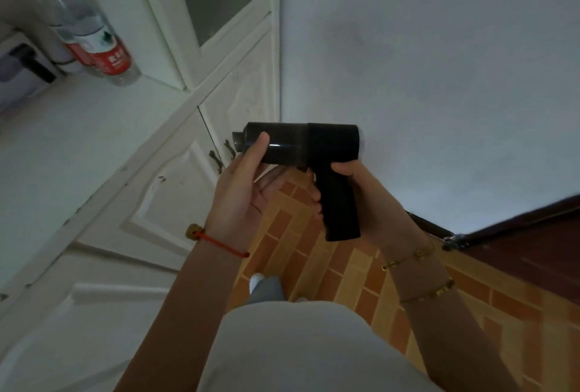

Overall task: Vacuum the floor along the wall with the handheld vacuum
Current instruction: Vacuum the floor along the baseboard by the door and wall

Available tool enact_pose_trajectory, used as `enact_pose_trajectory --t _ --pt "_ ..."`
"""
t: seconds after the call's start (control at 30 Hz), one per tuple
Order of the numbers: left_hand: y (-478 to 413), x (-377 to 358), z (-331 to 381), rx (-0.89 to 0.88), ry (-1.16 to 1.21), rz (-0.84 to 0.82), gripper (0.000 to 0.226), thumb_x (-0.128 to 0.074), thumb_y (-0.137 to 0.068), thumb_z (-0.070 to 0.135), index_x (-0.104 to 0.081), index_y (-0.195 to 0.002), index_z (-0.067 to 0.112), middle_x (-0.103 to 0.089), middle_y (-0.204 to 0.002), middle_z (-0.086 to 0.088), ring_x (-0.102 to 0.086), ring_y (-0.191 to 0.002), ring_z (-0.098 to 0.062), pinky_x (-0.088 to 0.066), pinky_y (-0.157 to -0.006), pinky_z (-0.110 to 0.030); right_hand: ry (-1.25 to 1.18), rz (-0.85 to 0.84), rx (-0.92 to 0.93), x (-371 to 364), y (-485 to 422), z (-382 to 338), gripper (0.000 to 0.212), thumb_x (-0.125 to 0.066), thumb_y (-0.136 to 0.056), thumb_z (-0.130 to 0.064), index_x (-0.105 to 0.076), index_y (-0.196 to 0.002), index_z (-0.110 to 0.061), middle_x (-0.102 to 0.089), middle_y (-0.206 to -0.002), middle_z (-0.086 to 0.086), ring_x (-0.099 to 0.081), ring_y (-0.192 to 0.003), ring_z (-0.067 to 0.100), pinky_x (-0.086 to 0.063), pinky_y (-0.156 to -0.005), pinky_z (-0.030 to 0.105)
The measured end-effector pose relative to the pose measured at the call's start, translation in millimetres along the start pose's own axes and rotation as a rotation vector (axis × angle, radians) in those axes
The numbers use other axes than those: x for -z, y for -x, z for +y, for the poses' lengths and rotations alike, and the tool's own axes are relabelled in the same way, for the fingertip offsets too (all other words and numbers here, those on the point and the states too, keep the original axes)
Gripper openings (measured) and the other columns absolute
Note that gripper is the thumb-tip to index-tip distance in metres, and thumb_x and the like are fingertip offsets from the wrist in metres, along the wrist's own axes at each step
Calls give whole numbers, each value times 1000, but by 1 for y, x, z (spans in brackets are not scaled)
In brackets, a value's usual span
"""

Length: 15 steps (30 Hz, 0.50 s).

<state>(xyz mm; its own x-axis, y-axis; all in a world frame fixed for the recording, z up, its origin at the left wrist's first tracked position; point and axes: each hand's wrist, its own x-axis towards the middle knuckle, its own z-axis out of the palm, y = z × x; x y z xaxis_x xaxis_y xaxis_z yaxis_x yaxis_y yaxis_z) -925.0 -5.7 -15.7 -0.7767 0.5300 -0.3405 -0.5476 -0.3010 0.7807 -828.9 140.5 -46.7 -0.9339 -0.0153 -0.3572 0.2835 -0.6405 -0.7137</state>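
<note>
Handheld vacuum [301, 143], black and pistol-shaped, is held at chest height in the centre of view, well above the tiled floor [342, 269]. The right hand [370, 203] wraps its grip; the left hand [241, 190] cups the barrel near the nozzle, which points toward 9 o'clock. The white wall [439, 77] fills 12 to 3 o'clock. No cleaning has begun — this looks like preparation. Next, the nozzle must go down to where floor meets wall.
</note>
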Motion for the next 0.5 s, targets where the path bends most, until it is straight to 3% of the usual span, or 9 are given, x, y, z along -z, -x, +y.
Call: enact_pose_trajectory --t 0.07,0.23,0.5 --pt "-16 -12 -3 18 -12 -28 19 -54 -97 24 -63 -107 10 -76 -96 -6 -72 -94 -17 -59 -77 -28 -11 20 9 14 -4 -9 26 -49 -93 -34 -57 -101 -11 -60 -78 2 -60 -68 14 -53 -65 25" --pt "-68 -37 -9 49 -43 -58 21 -58 -93 24 -65 -110 13 -71 -115 -10 -69 -105 -18 -52 -98 -37 -21 75 49 45 -23 -35 25 -54 -89 -36 -58 -98 -13 -59 -75 1 -57 -65 13 -51 -63 24" --pt "-155 -71 8 85 -53 -135 41 -65 -79 29 -61 -116 12 -66 -122 -13 -68 -107 -21 -55 -92 -36 -14 120 126 79 -74 -91 26 -51 -91 -35 -55 -103 -12 -56 -78 4 -55 -66 15 -49 -63 26"
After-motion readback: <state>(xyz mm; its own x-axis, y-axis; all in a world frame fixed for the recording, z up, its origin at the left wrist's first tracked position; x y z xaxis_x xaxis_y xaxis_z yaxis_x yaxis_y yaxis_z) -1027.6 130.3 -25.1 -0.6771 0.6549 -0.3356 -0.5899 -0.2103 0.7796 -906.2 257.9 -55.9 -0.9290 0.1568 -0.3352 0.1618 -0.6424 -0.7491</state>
